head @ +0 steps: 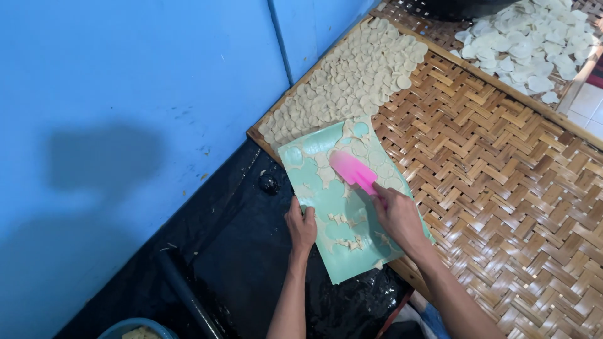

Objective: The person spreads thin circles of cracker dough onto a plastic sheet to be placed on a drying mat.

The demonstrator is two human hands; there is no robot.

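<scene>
Seen from above: pale green flexible sheet [342, 207] lying half on a woven bamboo tray [502, 163], half over black plastic [251, 251] on the near left. Left hand [301, 226] closed on the sheet's left edge, pinning it. Right hand [397, 213] wrapped around a pink scraper [353, 169], blade flat on the sheet's far half among thin dough rounds [370, 154]. Farther left on the tray, many rounds already spread in overlapping rows [352, 75]; white ones heaped far right [534, 44]. Blue wall [125, 125] at left. Likely risks: tearing thin rounds under too steep a blade; sheet slipping off the tray's edge if the pinning hand loosens; rounds sticking together on landing.
</scene>
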